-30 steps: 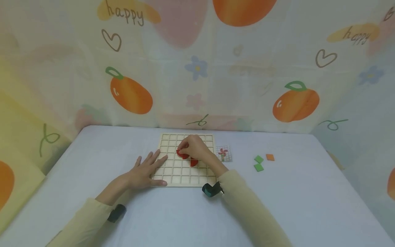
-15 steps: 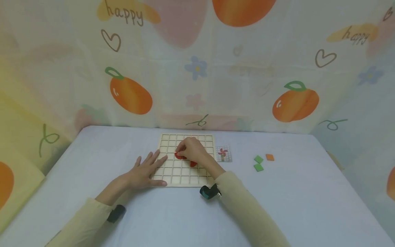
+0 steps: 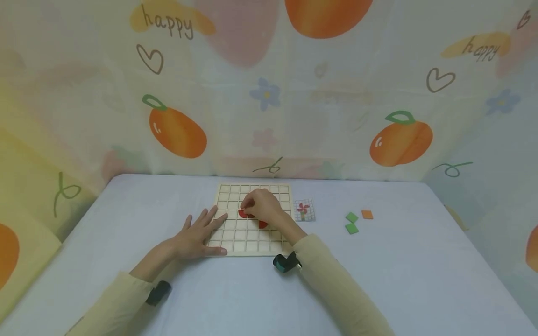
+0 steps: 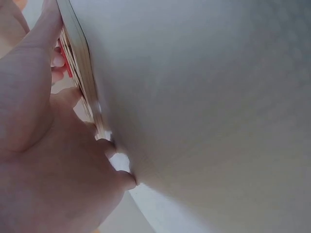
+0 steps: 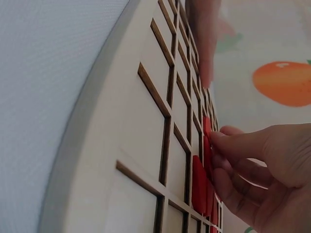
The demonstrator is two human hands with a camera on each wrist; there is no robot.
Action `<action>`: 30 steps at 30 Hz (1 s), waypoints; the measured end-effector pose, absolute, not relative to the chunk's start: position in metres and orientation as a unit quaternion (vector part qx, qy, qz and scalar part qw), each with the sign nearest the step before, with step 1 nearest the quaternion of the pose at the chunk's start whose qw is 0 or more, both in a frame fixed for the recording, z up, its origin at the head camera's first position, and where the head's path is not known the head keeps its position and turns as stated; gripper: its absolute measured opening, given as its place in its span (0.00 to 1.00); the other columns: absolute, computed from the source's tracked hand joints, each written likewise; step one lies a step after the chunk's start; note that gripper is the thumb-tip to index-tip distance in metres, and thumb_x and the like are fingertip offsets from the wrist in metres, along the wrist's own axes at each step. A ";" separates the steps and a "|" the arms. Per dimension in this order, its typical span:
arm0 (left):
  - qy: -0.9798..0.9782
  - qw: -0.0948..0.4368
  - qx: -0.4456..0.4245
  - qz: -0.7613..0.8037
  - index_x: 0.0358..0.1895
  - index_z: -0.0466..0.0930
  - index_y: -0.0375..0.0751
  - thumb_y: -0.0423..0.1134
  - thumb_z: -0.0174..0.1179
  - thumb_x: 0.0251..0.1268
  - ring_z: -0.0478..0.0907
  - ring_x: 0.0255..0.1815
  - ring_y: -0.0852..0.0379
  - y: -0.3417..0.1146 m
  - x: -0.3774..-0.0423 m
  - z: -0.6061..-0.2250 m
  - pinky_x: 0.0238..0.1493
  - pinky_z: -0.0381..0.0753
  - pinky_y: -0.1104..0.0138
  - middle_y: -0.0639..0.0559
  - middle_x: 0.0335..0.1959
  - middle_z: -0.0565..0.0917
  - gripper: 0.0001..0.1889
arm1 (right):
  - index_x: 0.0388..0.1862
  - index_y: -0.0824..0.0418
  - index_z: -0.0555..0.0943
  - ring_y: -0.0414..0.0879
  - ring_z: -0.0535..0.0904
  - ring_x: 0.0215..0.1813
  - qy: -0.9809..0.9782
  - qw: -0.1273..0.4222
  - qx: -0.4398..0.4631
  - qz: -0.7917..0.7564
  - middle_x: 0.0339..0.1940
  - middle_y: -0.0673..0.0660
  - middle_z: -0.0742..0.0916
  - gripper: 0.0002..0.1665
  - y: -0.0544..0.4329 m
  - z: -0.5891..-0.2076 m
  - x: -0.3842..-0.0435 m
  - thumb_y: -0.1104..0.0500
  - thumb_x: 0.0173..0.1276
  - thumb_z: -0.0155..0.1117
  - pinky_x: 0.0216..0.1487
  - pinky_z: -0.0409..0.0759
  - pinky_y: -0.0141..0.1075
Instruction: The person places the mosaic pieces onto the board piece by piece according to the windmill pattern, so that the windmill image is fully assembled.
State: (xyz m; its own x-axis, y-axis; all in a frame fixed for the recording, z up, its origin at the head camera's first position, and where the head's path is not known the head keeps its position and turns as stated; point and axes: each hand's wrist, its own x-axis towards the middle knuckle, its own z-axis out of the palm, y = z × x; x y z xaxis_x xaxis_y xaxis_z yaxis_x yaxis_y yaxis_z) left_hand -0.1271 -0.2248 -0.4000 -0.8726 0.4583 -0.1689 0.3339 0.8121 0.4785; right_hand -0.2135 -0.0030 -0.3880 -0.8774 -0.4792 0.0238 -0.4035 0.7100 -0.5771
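A pale wooden grid board point(image 3: 240, 246) lies flat on the table. My left hand point(image 3: 194, 239) rests on its left side with fingers spread; in the left wrist view the thumb and fingers of this hand point(image 4: 53, 141) lie along the board's edge point(image 4: 83, 63). Over the middle cells, my right hand point(image 3: 266, 206) pinches a red piece point(image 3: 242, 213) with a curved edge. Up close in the right wrist view, thumb and fingertips meet on that red piece point(image 5: 207, 131). Another red piece point(image 5: 198, 184) sits in the cells nearer the wrist. More red is partly hidden behind the hand.
Right of the board lies a small gridded card point(image 3: 303, 210) with a red pinwheel-like picture. Farther right are two green tiles point(image 3: 351, 228) and an orange tile point(image 3: 367, 214). A printed curtain point(image 3: 315, 107) hangs behind the table's far edge.
My right hand has shifted slightly toward me with the red piece, which looks lower and flatter on the grid. The left hand stays in place on the board.
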 end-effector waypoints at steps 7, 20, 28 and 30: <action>0.942 0.139 0.206 0.226 0.78 0.50 0.43 0.65 0.64 0.57 0.33 0.77 0.28 -0.226 -0.126 -0.401 0.67 0.29 0.31 0.33 0.79 0.40 0.52 | 0.40 0.57 0.89 0.43 0.82 0.42 0.923 0.057 -0.241 -0.296 0.38 0.48 0.89 0.06 0.008 -0.379 -0.211 0.60 0.66 0.68 0.45 0.78 0.35; 0.942 0.144 0.202 0.226 0.78 0.50 0.44 0.65 0.64 0.56 0.33 0.77 0.30 -0.223 -0.130 -0.401 0.68 0.28 0.33 0.33 0.79 0.40 0.52 | 0.40 0.58 0.88 0.43 0.80 0.37 0.944 0.035 -0.204 -0.257 0.36 0.50 0.87 0.06 0.072 -0.359 -0.207 0.60 0.68 0.67 0.40 0.77 0.36; 0.940 0.150 0.202 0.229 0.79 0.50 0.45 0.64 0.64 0.56 0.33 0.77 0.30 -0.222 -0.129 -0.399 0.68 0.27 0.33 0.34 0.79 0.39 0.52 | 0.38 0.60 0.88 0.42 0.80 0.33 0.951 0.025 -0.196 -0.237 0.33 0.51 0.87 0.05 0.106 -0.364 -0.207 0.61 0.66 0.68 0.34 0.76 0.35; 0.940 0.151 0.203 0.230 0.78 0.50 0.44 0.64 0.65 0.56 0.33 0.77 0.30 -0.222 -0.129 -0.398 0.68 0.27 0.33 0.34 0.79 0.39 0.52 | 0.38 0.60 0.88 0.42 0.80 0.32 0.953 0.026 -0.193 -0.232 0.33 0.51 0.87 0.05 0.113 -0.368 -0.206 0.61 0.66 0.68 0.33 0.76 0.34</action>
State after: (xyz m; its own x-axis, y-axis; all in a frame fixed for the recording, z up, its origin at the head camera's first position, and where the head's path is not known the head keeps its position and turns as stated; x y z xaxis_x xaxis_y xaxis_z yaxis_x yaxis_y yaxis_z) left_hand -0.1291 -0.2216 -0.3978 -0.8720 0.4510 -0.1900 0.3121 0.8115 0.4940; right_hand -0.2060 0.1132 -0.3677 -0.9239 -0.3806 0.0400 -0.3563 0.8173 -0.4528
